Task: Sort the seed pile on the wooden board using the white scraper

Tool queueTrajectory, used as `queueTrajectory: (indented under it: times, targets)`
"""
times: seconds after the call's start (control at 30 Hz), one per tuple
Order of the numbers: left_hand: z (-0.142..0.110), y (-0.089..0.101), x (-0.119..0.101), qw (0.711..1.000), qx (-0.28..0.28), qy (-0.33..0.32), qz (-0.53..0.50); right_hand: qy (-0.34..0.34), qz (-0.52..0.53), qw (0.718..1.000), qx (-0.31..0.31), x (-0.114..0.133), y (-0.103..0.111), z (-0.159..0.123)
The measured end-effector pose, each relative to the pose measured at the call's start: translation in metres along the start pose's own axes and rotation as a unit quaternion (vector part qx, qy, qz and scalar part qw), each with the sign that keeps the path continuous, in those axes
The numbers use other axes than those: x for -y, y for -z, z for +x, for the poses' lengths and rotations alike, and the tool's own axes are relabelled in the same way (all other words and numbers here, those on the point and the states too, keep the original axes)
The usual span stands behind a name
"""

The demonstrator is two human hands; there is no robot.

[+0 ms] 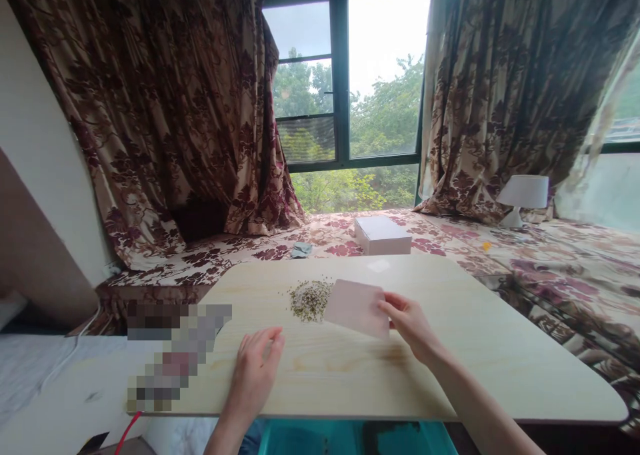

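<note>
A loose pile of small green and white grains, perhaps beans mixed with rice, lies spread on the pale wooden table. My right hand pinches the right end of a thin, pale pinkish card between thumb and fingers. The card is tilted, and its left edge meets the right side of the pile. To the lower left of the pile, my left hand rests on the tabletop, fingers stretched out and holding nothing.
Below the table's front edge sits a teal tray with a dark patch in it. Beyond the table a white box, a grey-green cloth and a white lamp stand on a floral-covered ledge. A blurred-out patch covers the table's left side.
</note>
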State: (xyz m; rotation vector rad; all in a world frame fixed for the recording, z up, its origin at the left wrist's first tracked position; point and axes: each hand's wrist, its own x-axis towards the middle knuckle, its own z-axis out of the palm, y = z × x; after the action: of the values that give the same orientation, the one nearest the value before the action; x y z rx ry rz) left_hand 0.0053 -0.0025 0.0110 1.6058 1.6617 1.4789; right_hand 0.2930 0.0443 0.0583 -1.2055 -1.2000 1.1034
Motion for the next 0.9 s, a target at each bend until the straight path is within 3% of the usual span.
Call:
queueTrajectory:
  times: [0.17, 0.5, 0.77, 0.9]
  targets:
    - [-0.001, 0.001, -0.001, 1.0, 0.006, -0.009, 0.024, 0.0, -0.008, 1.0, 0.003, -0.009, -0.01, 0.002]
    - [-0.002, 0.001, -0.004, 1.0, 0.001, -0.011, 0.016, 0.029, -0.025, 0.997, -0.073, -0.014, 0.012, 0.011]
    - [-0.001, 0.002, -0.003, 0.999, 0.01, -0.006, 0.033, 0.003, -0.022, 0.999, -0.032, -0.015, 0.004, 0.007]
    - [-0.002, 0.001, 0.0, 1.0, 0.005, -0.009, 0.023, 0.013, -0.014, 0.999, -0.046, -0.012, 0.001, 0.011]
